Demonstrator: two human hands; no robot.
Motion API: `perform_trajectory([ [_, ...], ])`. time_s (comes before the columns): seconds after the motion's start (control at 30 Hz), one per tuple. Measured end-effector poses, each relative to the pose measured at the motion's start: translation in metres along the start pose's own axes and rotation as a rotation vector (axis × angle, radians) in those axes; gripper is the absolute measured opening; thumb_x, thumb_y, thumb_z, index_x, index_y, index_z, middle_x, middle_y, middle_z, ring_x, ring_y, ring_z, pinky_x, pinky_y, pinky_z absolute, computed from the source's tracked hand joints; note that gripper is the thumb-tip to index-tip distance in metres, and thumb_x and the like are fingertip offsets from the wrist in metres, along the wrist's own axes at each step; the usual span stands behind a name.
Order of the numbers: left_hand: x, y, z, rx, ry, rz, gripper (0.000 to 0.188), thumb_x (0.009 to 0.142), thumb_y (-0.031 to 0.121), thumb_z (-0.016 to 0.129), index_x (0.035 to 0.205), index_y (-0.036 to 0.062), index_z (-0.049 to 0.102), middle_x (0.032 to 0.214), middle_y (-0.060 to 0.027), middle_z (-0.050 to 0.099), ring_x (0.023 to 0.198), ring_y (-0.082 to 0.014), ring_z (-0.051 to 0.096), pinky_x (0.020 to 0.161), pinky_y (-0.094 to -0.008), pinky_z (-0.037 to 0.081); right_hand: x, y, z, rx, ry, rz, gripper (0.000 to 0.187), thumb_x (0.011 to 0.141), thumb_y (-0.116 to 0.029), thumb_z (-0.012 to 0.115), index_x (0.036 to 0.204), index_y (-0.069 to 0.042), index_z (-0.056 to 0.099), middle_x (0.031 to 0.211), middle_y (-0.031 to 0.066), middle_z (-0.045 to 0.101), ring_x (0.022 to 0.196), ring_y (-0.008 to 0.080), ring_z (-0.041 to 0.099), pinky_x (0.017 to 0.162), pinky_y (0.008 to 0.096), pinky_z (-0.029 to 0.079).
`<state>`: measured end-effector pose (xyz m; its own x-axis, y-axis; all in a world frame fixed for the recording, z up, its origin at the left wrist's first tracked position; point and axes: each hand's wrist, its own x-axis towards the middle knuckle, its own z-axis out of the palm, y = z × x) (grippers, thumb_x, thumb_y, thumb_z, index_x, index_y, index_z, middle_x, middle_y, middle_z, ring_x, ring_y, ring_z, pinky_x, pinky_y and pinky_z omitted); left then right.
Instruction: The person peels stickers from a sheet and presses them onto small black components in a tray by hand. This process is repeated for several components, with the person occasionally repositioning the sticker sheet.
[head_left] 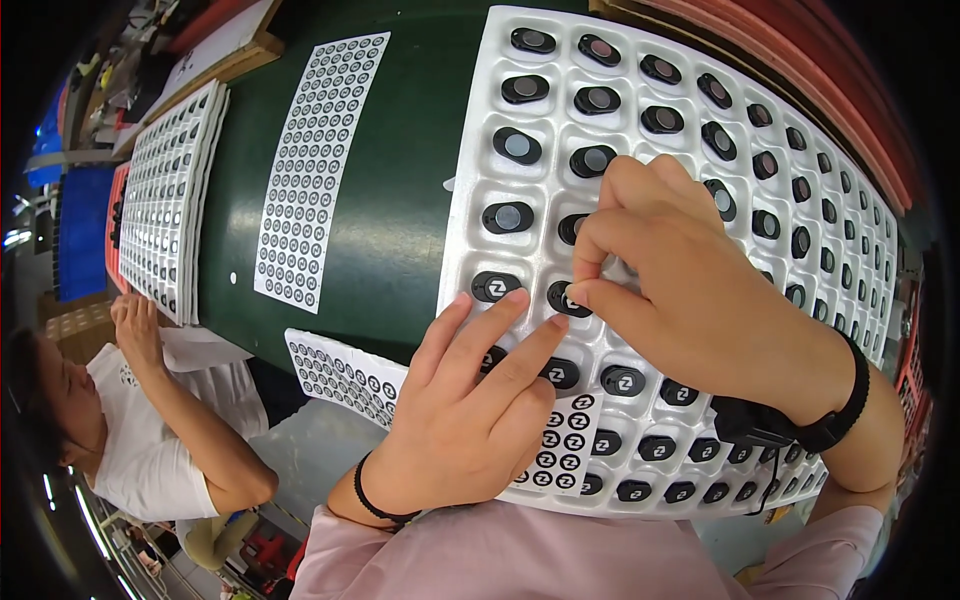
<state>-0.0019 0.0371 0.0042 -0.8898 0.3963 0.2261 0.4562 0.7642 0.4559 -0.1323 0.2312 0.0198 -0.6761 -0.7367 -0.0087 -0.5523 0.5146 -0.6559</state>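
Observation:
A white moulded tray [462,215] holds rows of small black oval parts. Those nearer me bear round black-and-white stickers, while the farther ones show bare grey discs. My right hand [665,260] is closed in a pinch right over one stickered part [575,299]; whatever lies between thumb and forefinger is hidden. With fingers spread, my left hand [478,405] rests at the tray's left edge, its fingertips around that part and touching another stickered part [497,287]. Under the left hand runs a white sticker sheet [565,445], partly covered; its other end sticks out toward the left.
Another sticker sheet [320,170] lies on the green table [395,200]. Farther left are stacked white trays [170,200] with parts. A person in a white shirt [180,430] sits at the left. Red edging [850,100] runs behind my tray.

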Motion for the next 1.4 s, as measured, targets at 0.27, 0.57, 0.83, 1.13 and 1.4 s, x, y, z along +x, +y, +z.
perform_trajectory([
  [0.27, 0.0027, 0.0, -0.0025, 0.077, -0.012, 0.015, 0.008, 0.082, 0.013, 0.065, 0.08, 0.0064, 0.061, 0.134, -0.0104, 0.066, 0.128, -0.0377, 0.058, 0.108, -0.0575, 0.043, 0.0002, -0.0011, 0.0008, -0.034, 0.007, -0.002, 0.008, 0.084, -0.01, 0.071, 0.083, -0.006, 0.064, 0.094, 0.0074, 0.05, 0.095, 0.0265, 0.046, 0.088, 0.0391, 0.039],
  [0.57, 0.0024, 0.0007, -0.0026, 0.062, -0.014, 0.016, 0.009, 0.081, 0.013, 0.065, 0.079, 0.0062, 0.061, 0.135, -0.0107, 0.065, 0.128, -0.0377, 0.058, 0.108, -0.0573, 0.043, -0.0001, -0.0019, 0.0008, -0.049, 0.01, 0.001, 0.009, 0.083, -0.009, 0.071, 0.083, -0.006, 0.063, 0.094, 0.0072, 0.05, 0.095, 0.0261, 0.046, 0.088, 0.0391, 0.039],
  [0.83, 0.0032, 0.0004, -0.0013, 0.075, -0.005, 0.023, 0.011, 0.08, 0.014, 0.066, 0.077, 0.0059, 0.06, 0.137, -0.0115, 0.064, 0.126, -0.0374, 0.058, 0.107, -0.0571, 0.043, 0.0, -0.0034, 0.0002, -0.055, 0.009, 0.012, 0.01, 0.082, -0.008, 0.072, 0.083, -0.006, 0.063, 0.094, 0.0072, 0.049, 0.094, 0.0262, 0.046, 0.088, 0.0391, 0.039],
  [1.13, 0.005, 0.0031, -0.0024, 0.096, -0.024, 0.008, 0.01, 0.082, 0.013, 0.066, 0.079, 0.0063, 0.059, 0.138, -0.0116, 0.064, 0.126, -0.0369, 0.058, 0.108, -0.0563, 0.043, -0.0001, -0.0032, 0.0004, -0.057, 0.023, -0.004, 0.01, 0.083, -0.008, 0.072, 0.084, -0.005, 0.063, 0.094, 0.0076, 0.049, 0.093, 0.0262, 0.046, 0.086, 0.0389, 0.039],
  [1.4, 0.0055, 0.004, -0.0023, 0.092, -0.025, 0.003, 0.01, 0.084, 0.013, 0.066, 0.08, 0.0066, 0.059, 0.138, -0.0117, 0.064, 0.127, -0.0371, 0.058, 0.108, -0.0565, 0.043, -0.0002, 0.0006, -0.0048, 0.011, -0.006, -0.018, 0.006, 0.086, -0.006, 0.069, 0.087, -0.004, 0.063, 0.093, 0.0082, 0.05, 0.091, 0.0251, 0.046, 0.083, 0.0369, 0.04],
])
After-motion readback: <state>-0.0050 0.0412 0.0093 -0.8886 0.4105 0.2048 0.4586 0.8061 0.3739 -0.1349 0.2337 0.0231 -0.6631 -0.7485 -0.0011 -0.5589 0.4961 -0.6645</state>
